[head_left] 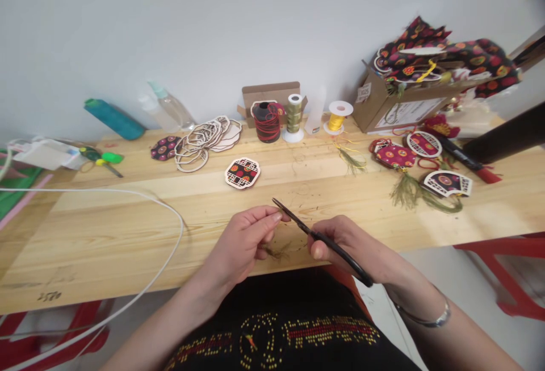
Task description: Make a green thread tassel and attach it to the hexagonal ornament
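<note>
Dark scissors lie in my right hand, which is closed around their handles. Their blades point up and left, with the tips just above my left fingertips. My left hand is pinched closed near the blades; what it holds is too small to make out. Thin greenish threads hang or lie just below my left fingers, by the table's front edge. Beyond my hands, an octagonal patterned piece with a pale wooden frame lies flat on the wooden table.
Wooden frames, a red cord spool, a green thread spool and a yellow spool line the back. At right are tasselled ornaments and a cardboard box. A white cable crosses the left side.
</note>
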The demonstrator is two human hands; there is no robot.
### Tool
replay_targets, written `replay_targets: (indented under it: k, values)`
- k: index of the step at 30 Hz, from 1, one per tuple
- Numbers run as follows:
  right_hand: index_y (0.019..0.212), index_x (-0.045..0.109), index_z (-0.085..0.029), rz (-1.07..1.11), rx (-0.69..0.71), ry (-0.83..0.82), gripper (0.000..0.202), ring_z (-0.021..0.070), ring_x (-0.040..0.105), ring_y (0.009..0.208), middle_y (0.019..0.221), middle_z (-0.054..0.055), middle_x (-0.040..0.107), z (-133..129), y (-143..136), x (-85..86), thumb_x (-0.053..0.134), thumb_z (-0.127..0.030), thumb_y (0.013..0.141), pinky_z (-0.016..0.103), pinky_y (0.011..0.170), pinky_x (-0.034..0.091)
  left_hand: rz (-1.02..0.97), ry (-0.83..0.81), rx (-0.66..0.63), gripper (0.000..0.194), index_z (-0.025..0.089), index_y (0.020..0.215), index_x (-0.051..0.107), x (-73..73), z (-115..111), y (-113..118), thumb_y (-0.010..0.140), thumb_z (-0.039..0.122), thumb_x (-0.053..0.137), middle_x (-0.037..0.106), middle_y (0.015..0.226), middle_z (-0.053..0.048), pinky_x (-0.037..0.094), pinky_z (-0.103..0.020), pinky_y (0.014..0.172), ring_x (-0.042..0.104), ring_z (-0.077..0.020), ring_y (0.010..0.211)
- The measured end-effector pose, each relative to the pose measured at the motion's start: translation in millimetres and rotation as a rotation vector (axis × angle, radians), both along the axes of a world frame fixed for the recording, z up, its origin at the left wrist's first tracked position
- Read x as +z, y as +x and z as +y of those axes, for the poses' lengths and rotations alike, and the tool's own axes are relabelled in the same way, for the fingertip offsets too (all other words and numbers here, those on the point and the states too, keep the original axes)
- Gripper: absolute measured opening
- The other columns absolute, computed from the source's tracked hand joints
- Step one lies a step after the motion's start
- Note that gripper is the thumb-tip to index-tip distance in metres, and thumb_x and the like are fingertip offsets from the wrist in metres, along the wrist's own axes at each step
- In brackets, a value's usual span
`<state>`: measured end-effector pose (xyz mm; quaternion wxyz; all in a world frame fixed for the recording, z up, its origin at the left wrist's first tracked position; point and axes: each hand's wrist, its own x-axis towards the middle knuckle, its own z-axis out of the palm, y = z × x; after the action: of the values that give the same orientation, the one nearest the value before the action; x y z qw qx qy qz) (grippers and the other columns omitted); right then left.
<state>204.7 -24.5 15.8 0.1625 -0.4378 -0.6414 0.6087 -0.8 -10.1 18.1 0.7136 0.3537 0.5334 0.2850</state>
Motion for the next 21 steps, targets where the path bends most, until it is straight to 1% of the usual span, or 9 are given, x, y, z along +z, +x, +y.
replay_targets:
  k: [3, 5, 7, 10, 13, 16, 18, 21]
  values:
    - [0.062, 0.042, -0.018, 0.007, -0.041, -0.056, 0.045, 0.0081, 0.026, 0.053, 0.058, -0.005, 0.032, -0.1, -0.6, -2.5, 0.057, -0.057, 0.077, 0.025, 0.046, 0.019, -0.001, 0.005, 0.005, 0.021, 0.018, 0.079, 0.067, -0.3, -0.1, 0.0, 0.077, 0.038, 0.065, 0.032, 0.05, 0.009, 0.016, -0.015, 0.04, 0.022, -0.0046, 0.043]
    - [0.062, 0.046, -0.017, -0.007, -0.074, -0.057, 0.042, 0.008, 0.026, 0.053, 0.057, -0.005, 0.033, -0.6, 0.0, -4.2, 0.06, -0.054, 0.076, 0.025, 0.046, 0.02, -0.004, 0.005, 0.012, 0.021, 0.017, 0.079, 0.067, -1.1, 0.5, -0.6, 0.076, 0.038, 0.065, 0.033, 0.05, 0.008, 0.016, -0.015, 0.039, 0.023, -0.0045, 0.043]
    - [0.062, 0.047, -0.017, -0.06, -0.094, -0.019, 0.041, 0.0079, 0.027, 0.054, 0.057, -0.005, 0.034, -1.0, 1.8, -4.1, 0.063, -0.052, 0.075, 0.024, 0.046, 0.021, 0.005, 0.008, 0.043, 0.021, 0.017, 0.079, 0.067, -2.0, 2.1, -2.5, 0.076, 0.038, 0.066, 0.034, 0.05, 0.008, 0.016, -0.014, 0.039, 0.023, -0.0043, 0.043]
    - [0.06, 0.047, -0.017, -0.217, -0.074, 0.068, 0.043, 0.0077, 0.027, 0.054, 0.055, -0.006, 0.035, -0.9, 5.5, 0.4, 0.068, -0.053, 0.07, 0.023, 0.045, 0.022, 0.012, 0.041, 0.135, 0.021, 0.017, 0.081, 0.067, -2.7, 6.0, -7.6, 0.076, 0.037, 0.067, 0.034, 0.05, 0.008, 0.018, -0.014, 0.038, 0.025, -0.0043, 0.043]
    - [0.057, 0.046, -0.017, -0.347, 0.023, 0.131, 0.048, 0.0075, 0.027, 0.052, 0.052, -0.006, 0.038, -1.0, 7.9, 7.3, 0.071, -0.058, 0.063, 0.023, 0.045, 0.021, -0.006, 0.083, 0.212, 0.021, 0.017, 0.082, 0.068, -2.0, 10.2, -13.3, 0.074, 0.035, 0.069, 0.032, 0.049, 0.008, 0.019, -0.013, 0.038, 0.025, -0.0046, 0.044]
    - [0.055, 0.046, -0.017, -0.394, 0.165, 0.21, 0.053, 0.0073, 0.03, 0.05, 0.05, -0.006, 0.042, -3.2, 7.2, 12.7, 0.071, -0.064, 0.059, 0.023, 0.045, 0.022, -0.016, 0.101, 0.247, 0.021, 0.016, 0.082, 0.068, -1.1, 12.5, -16.7, 0.073, 0.034, 0.07, 0.031, 0.049, 0.009, 0.019, -0.013, 0.038, 0.024, -0.0043, 0.043]
    - [0.055, 0.048, -0.017, -0.416, 0.256, 0.251, 0.052, 0.0073, 0.032, 0.048, 0.05, -0.005, 0.046, -5.9, 5.7, 16.0, 0.069, -0.065, 0.06, 0.024, 0.046, 0.022, -0.024, 0.105, 0.257, 0.021, 0.016, 0.082, 0.068, -1.3, 12.9, -17.4, 0.072, 0.034, 0.071, 0.031, 0.049, 0.009, 0.02, -0.013, 0.038, 0.024, -0.004, 0.043]
    - [0.056, 0.053, -0.018, -0.415, 0.365, 0.274, 0.047, 0.0081, 0.038, 0.047, 0.052, -0.003, 0.052, -10.1, 4.9, 22.9, 0.067, -0.062, 0.065, 0.024, 0.047, 0.024, -0.038, 0.093, 0.257, 0.021, 0.016, 0.082, 0.068, -2.5, 12.6, -16.9, 0.072, 0.033, 0.071, 0.031, 0.049, 0.009, 0.019, -0.012, 0.038, 0.025, -0.004, 0.043]
